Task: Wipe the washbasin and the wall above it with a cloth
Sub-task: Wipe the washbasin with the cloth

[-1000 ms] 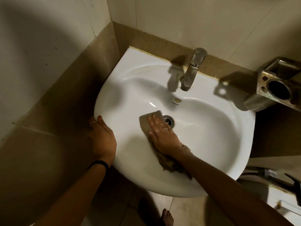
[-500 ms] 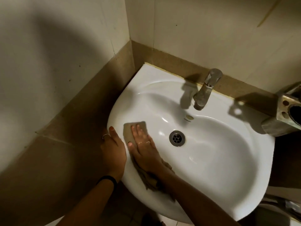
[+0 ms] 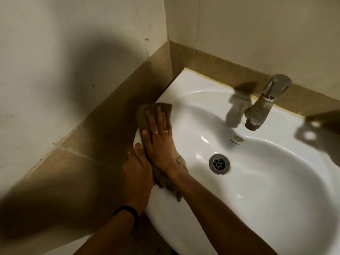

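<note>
A white ceramic washbasin (image 3: 266, 190) is fixed to the tiled back wall (image 3: 257, 34) in a corner. My right hand (image 3: 160, 140) lies flat, fingers spread, pressing a brown-olive cloth (image 3: 145, 115) onto the basin's left rim. The cloth's loose end trails out under my wrist toward the front edge. Just below it, my left hand (image 3: 137, 173) grips the outer left edge of the basin, thumb on top. The drain (image 3: 219, 163) sits right of both hands.
A dull metal tap (image 3: 265, 103) stands on the back rim, with the overflow hole (image 3: 238, 138) below it. A brown tile band (image 3: 114, 129) runs along both walls at basin height. The pale side wall (image 3: 55, 61) stands close on the left.
My right hand has slid the cloth from beside the drain leftward and up onto the basin's left rim. The left hand has kept its hold on the edge. The view has shifted left.
</note>
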